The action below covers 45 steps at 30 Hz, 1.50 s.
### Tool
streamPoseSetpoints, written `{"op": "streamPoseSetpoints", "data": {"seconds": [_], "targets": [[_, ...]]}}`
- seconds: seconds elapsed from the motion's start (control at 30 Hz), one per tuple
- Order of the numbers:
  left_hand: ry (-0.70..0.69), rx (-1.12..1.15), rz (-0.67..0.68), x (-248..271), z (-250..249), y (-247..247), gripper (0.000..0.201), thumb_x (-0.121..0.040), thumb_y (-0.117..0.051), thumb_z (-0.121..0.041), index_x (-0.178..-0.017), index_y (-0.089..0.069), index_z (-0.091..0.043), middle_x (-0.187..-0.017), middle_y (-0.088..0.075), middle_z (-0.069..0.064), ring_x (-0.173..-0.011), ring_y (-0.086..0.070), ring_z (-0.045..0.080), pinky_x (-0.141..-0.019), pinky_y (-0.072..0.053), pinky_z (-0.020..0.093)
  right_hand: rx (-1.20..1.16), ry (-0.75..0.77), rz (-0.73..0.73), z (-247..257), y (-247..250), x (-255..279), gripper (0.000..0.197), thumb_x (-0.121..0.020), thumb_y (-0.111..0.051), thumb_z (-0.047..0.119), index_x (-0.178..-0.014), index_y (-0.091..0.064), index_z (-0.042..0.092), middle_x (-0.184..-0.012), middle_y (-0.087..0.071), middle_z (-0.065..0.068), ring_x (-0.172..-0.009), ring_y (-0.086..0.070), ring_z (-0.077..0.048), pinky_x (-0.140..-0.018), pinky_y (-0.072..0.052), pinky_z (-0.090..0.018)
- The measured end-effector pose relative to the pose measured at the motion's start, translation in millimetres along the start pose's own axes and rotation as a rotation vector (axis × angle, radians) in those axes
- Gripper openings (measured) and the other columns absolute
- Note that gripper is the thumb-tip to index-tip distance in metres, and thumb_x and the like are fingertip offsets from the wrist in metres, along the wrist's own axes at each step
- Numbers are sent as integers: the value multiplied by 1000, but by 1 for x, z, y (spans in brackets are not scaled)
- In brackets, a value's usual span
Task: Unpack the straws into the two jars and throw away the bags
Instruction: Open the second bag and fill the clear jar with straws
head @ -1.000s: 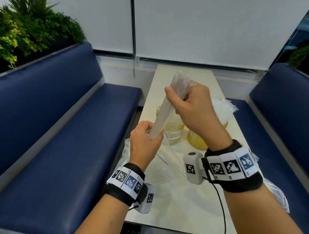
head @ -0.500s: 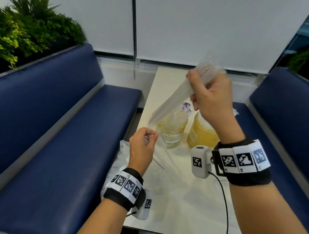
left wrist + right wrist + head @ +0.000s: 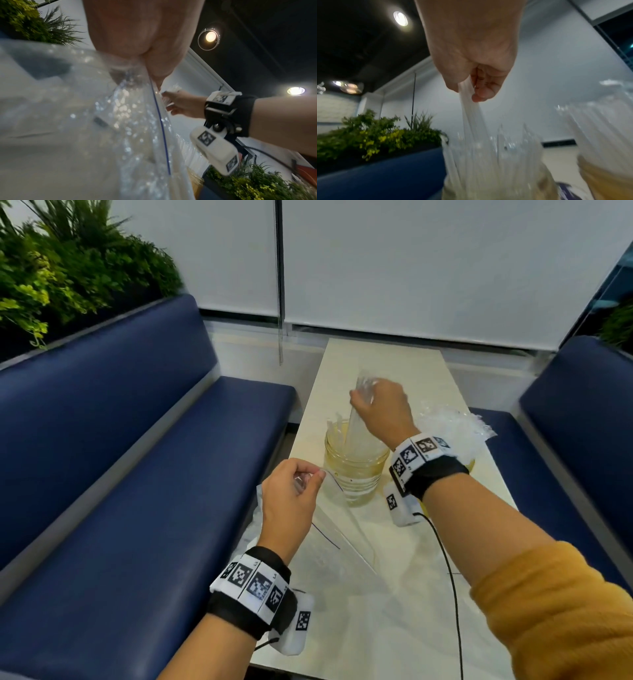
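My right hand (image 3: 371,402) grips a bundle of clear wrapped straws (image 3: 354,426) by its top end, with the lower end standing inside the near glass jar (image 3: 354,470); the right wrist view shows the straws (image 3: 471,112) running down from my fingers (image 3: 481,94) into the jar. A few straws lean against the jar's left rim. My left hand (image 3: 301,477) pinches the top edge of an empty clear zip bag (image 3: 329,529) with a blue seal line (image 3: 162,125), hanging down to the table. The second jar (image 3: 606,175), yellowish, holds straws to the right.
The narrow cream table (image 3: 387,594) runs between two blue benches (image 3: 120,508). Crumpled clear plastic (image 3: 452,429) lies behind my right wrist, over the second jar. Plants (image 3: 68,275) stand behind the left bench. A black cable (image 3: 448,570) trails from my right wrist camera.
My right hand pulled the straw bundle out of the bag, swung it up and right, then lowered it into the near jar. My left hand kept hold of the emptied bag.
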<state>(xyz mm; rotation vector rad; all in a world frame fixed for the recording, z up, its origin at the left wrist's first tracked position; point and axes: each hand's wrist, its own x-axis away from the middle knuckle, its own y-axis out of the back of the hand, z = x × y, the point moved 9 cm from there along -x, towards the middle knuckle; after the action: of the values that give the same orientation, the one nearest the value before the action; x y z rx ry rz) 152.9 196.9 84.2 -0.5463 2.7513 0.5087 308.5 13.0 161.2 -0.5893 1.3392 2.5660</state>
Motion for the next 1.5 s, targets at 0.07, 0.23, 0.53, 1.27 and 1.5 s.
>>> {"op": "streamPoseSetpoints", "data": {"seconds": [0.07, 0.23, 0.53, 1.27, 1.5], "targets": [[1, 1, -14, -1, 0, 4, 6, -90, -74, -21, -87, -70, -18, -85, -69, -9, -83, -61, 3, -68, -46, 6, 5, -80, 68, -19, -21, 5, 41, -89, -62, 34, -58, -44, 14, -57, -43, 2, -59, -50, -22, -47, -27, -25], [-7, 11, -37, -3, -5, 12, 5, -90, -74, -20, -86, -71, -19, -83, -69, -11, -84, -61, 1, -69, -46, 6, 9, -162, 95, -40, -34, 13, 33, -77, -79, 36, -97, -62, 17, -84, -62, 2, -81, -62, -23, -61, -45, -23], [-24, 39, -28, -8, -15, 13, 6, -89, -75, -20, -86, -71, -17, -82, -68, -11, -80, -61, -1, -68, -46, 7, 317, 313, 135, -3, -49, 1, 37, -100, -53, 29, -135, -58, 17, -136, -56, -5, -130, -48, -23, -103, -44, -41], [-3, 28, 10, -8, -23, -1, 10, -95, -67, -25, -97, -71, -16, -91, -68, -9, -81, -59, -6, -68, -45, 6, -190, 307, 496, 46, -24, 153, 15, -90, -66, 39, -97, -71, 27, -77, -65, 15, -53, -53, 1, -57, -33, -15], [-40, 47, 119, -4, -41, 1, 54, -98, -38, -60, -95, -72, -19, -88, -67, -7, -84, -65, 12, -74, -52, 29, -286, 225, 347, 34, 39, 134, 7, -89, -70, 35, -84, -67, 30, -79, -66, 13, -47, -49, -6, -56, -38, -18]]}}
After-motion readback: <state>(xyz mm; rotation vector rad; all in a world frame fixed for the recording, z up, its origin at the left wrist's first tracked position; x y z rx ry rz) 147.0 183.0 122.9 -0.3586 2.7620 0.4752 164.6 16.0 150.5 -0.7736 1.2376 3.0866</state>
